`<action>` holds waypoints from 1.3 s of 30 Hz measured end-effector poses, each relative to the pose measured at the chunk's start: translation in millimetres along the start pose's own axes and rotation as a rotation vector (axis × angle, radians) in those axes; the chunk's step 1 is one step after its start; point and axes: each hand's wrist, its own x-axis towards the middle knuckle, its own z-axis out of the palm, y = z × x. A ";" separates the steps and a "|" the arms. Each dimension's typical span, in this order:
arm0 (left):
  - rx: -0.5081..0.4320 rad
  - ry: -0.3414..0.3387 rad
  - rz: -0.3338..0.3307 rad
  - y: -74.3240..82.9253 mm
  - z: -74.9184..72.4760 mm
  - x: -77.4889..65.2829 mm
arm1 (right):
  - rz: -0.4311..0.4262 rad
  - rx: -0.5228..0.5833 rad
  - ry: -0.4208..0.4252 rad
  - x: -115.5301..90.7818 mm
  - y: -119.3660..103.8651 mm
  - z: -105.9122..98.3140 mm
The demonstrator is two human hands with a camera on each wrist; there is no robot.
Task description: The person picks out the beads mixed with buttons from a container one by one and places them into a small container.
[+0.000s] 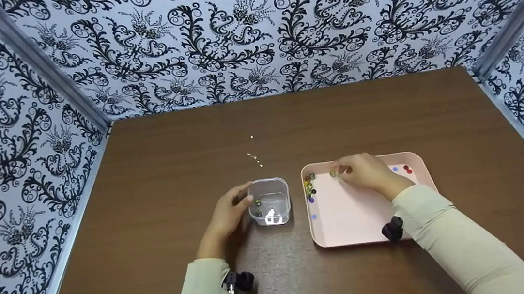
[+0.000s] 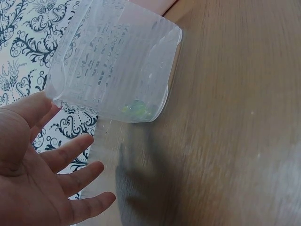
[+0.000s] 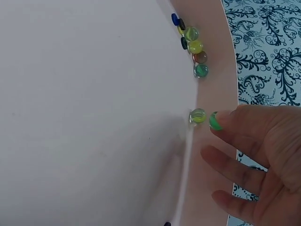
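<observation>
picking one marble at the tray wall

from where i stood, the hands were apart. the right hand point(image 1: 366, 172) pinched a green marble point(image 3: 215, 121) between its fingertips at the far wall of the pink tray point(image 1: 347, 221); whether the marble was clear of the tray, i could not tell. the left hand point(image 1: 224, 214) lay at the left side of the clear container point(image 1: 275, 199), thumb and index finger touching it, the other fingers spread. the container stood on the table point(image 1: 172, 176), just left of the tray, with marbles inside near its left wall.

technique, in my judgement: the pinch was best kept light and centred, since a smooth sphere was liable to slip under uneven pressure. a straight upward lift was advisable; a yellow-green marble point(image 3: 199, 116) lay just beside the held one, and a sideways drag could have set it rolling. a cluster of marbles point(image 3: 195, 46) lined the tray's left wall and called for the same clearance. gentle contact sufficed at the container, which looked light enough to tip.
</observation>
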 end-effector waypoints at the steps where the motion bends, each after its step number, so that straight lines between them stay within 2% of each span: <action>1: 0.002 0.000 -0.004 -0.5 0.1 0.2 | 0.006 0.015 -0.001 -0.1 0.0 -0.4; 9: 0.006 -0.002 -0.005 1.5 -0.2 -1.7 | 0.088 0.125 -0.019 -0.2 1.5 -5.0; 22: 0.001 -0.009 -0.006 1.3 -0.3 0.3 | 0.141 0.289 0.018 -0.6 1.8 -10.7; 31: -0.022 -0.004 -0.012 -1.9 0.5 1.2 | 0.180 0.350 0.049 -2.0 0.9 -13.3; 39: -0.003 0.002 -0.021 -1.4 0.2 0.4 | 0.222 0.399 0.055 -2.9 -1.4 -15.2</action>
